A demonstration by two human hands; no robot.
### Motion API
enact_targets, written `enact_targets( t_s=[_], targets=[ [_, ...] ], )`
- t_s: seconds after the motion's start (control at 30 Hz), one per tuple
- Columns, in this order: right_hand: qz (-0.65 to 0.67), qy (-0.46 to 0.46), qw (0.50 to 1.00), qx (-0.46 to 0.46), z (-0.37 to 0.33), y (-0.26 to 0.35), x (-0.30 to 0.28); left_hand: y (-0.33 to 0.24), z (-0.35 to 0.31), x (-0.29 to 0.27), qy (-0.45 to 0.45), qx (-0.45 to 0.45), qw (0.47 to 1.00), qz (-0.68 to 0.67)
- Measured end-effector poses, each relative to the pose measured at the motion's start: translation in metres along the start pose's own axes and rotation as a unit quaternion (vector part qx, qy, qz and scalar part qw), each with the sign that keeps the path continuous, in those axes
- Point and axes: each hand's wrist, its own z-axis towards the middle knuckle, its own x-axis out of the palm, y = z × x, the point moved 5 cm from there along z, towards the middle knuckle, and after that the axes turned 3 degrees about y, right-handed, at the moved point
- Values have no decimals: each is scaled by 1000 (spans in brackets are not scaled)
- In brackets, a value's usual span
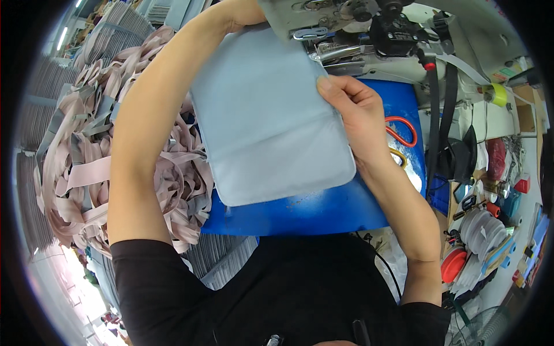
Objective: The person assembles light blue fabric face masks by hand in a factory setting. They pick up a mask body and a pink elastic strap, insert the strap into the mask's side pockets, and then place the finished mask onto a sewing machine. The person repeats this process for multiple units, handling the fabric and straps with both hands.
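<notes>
A light blue-grey fabric panel (259,109) with rounded near corners and a crease across it stretches out in front of me. My right hand (358,106) pinches its right edge between thumb and curled fingers. At the far end of the panel is my left hand (247,11), with its fingers hidden at the sewing machine (398,34). The panel's far right edge runs in by the machine's metal parts, where the exact contact cannot be made out. Beneath the panel is a blue work surface (300,219).
A tangled heap of pink and grey fabric strips (86,173) lies left, beside stacks of grey panels (43,127). Red-handled scissors (411,138) rest right of my right hand. Dark straps (434,115) hang from the machine. Thread spools (485,230) crowd the far right.
</notes>
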Motion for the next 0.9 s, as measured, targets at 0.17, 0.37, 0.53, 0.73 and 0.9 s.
enact_targets(
  t_s=[0.17,0.37,0.53,0.73,0.9],
  targets=[
    [-20,-29,999,-15,-8,-5,0,4,-1,3,-19,-13,1000,2],
    [21,-15,1000,-7,-1,1,2,3,1,-1,-52,-43,998,13],
    [65,-5,998,-3,11,-6,3,23,-42,-1,-229,-162,959,41],
    [53,-6,998,-41,13,-15,-6,-197,-116,43,-315,-156,935,42],
    [-152,-8,978,-143,-27,-2,-8,-189,-131,42,-335,-108,935,29]
  ],
)
